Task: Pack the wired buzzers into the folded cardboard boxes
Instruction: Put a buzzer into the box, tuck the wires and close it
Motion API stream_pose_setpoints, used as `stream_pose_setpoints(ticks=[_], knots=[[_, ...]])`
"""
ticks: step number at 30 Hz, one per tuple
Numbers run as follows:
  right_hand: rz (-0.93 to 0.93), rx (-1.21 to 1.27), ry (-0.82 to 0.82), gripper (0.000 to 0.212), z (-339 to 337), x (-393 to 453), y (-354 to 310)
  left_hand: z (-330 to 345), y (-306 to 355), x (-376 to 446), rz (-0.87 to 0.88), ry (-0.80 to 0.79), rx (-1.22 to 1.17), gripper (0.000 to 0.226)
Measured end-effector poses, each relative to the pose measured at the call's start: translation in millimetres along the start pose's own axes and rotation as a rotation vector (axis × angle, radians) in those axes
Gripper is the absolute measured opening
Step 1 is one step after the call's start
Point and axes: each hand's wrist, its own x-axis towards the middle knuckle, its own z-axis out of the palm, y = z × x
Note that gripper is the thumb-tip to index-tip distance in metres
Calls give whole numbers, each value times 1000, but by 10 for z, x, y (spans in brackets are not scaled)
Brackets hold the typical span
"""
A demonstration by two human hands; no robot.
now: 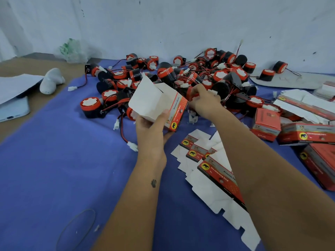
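Observation:
My left hand (151, 129) grips a folded red-and-white cardboard box (157, 104), held above the blue cloth with its open white flaps pointing up and away. My right hand (203, 101) reaches into the pile of wired buzzers (181, 78) just right of the box, its fingers curled on a red-and-black buzzer (192, 95) that is mostly hidden by the hand. The buzzers are black cylinders with red rims, white faces and red-black wires ending in white plugs.
Flat unfolded box blanks (208, 165) lie under my right forearm. Closed red boxes (306, 134) are stacked at the right. A phone (12, 109) under paper and a white soft object (51, 80) sit at the left. A rubber band (76, 230) lies on the blue cloth (63, 151).

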Motion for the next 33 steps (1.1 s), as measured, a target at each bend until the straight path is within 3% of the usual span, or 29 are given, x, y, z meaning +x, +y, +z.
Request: stream_pose_setpoints(ticks=[3, 5, 8, 13, 16, 18, 22, 27, 33], knots=[[-29, -83, -88, 32, -44, -59, 12, 1, -8, 9, 10, -11, 15, 50], [-56, -235, -24, 38, -51, -180, 20, 1, -15, 4, 32, -31, 47, 55], [-124, -262, 260, 34, -71, -481, 47, -25, -31, 7, 82, -67, 104, 54], [-184, 265, 847, 38, -108, -1167, 30, -46, -30, -34, 321, -149, 424, 56], [-306, 332, 1007, 36, -54, -1522, -39, -15, -27, -113, 460, -273, 616, 56], [-405, 250, 972, 37, -18, -1669, -52, -2, -25, -184, 463, -349, 674, 58], [-541, 63, 735, 37, 35, -1794, -23, -35, 16, -304, 308, -549, 631, 57], [-430, -79, 646, 36, -4, -1742, 33, -73, 38, -296, 166, -716, 707, 60], [-421, -165, 609, 23, -18, -1673, 97, -69, 20, -252, 111, -749, 698, 62]])
